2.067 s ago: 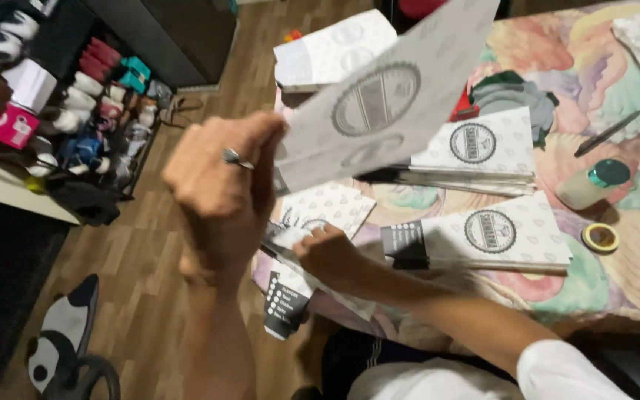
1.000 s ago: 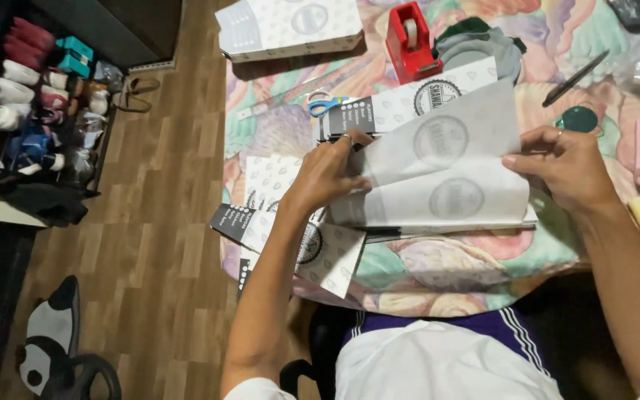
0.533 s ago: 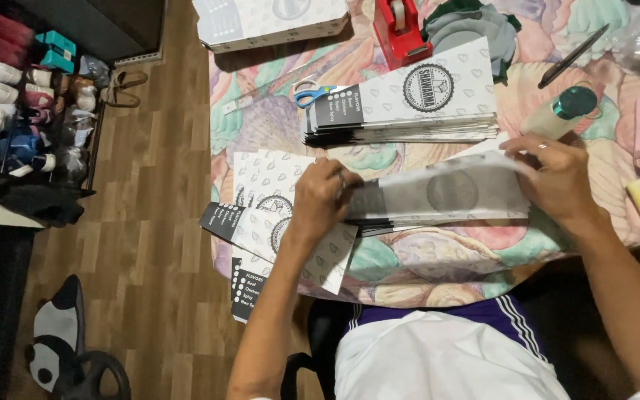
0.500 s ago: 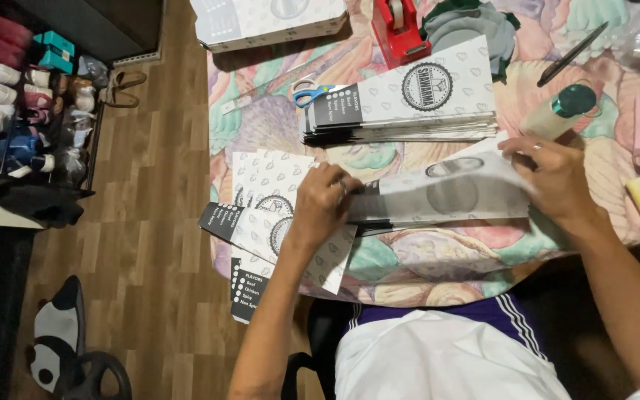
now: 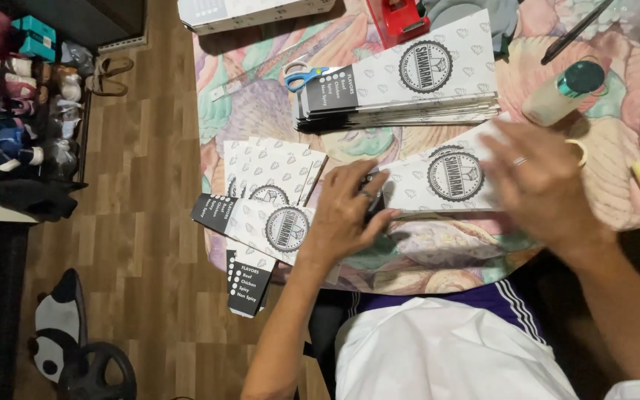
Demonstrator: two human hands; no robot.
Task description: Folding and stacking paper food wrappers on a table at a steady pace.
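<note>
A folded white paper sleeve (image 5: pixel 455 176) with a round black emblem lies flat on the colourful tablecloth (image 5: pixel 438 255) in front of me. My left hand (image 5: pixel 350 215) presses down on the sleeve's dark left end, fingers curled over it. Blurred by motion, my right hand (image 5: pixel 542 185) is spread flat over the sleeve's right part, a ring on one finger. Behind it sits a stack of folded sleeves (image 5: pixel 409 92). Several loose flat sleeves (image 5: pixel 275 185) lie left of my left hand, and some hang over the table edge.
Blue-handled scissors (image 5: pixel 305 74), a red tape dispenser (image 5: pixel 398 18), a teal-capped bottle (image 5: pixel 564 92), a tape ring (image 5: pixel 579 152), a pen (image 5: pixel 579 30) and a white box (image 5: pixel 253 11) share the table. A shoe rack (image 5: pixel 16 96) and a panda toy (image 5: pixel 57 326) stand on the wooden floor to the left.
The sleeve has come down flat onto the table. My right hand has let go of its right end and sweeps across it; my left hand stays on the left end.
</note>
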